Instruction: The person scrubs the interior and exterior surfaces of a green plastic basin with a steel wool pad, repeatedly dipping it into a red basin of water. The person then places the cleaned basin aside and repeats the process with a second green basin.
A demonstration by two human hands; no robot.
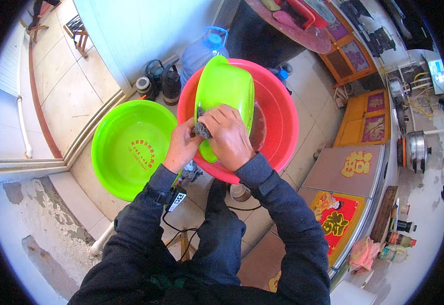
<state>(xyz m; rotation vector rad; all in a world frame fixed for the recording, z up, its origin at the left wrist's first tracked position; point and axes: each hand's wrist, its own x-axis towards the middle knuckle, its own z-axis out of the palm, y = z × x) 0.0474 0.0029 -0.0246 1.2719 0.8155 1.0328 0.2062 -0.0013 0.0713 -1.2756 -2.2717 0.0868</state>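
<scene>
A bright green plastic basin is tilted on its side above a larger red plastic basin. My left hand grips the green basin by its near-left rim. In my right hand is a dark grey scouring pad, pressed against that same rim beside my left fingers. Some cloudy liquid seems to lie in the bottom of the red basin, partly hidden behind the green one. To the left, a second green basin rests upright on the floor, with red writing on its inside bottom.
Behind the red basin stands a large blue water bottle; dark flasks are beside it. Low cabinets line the right, below a counter with a steel pot. A crumpled cloth and a cup lie near my feet.
</scene>
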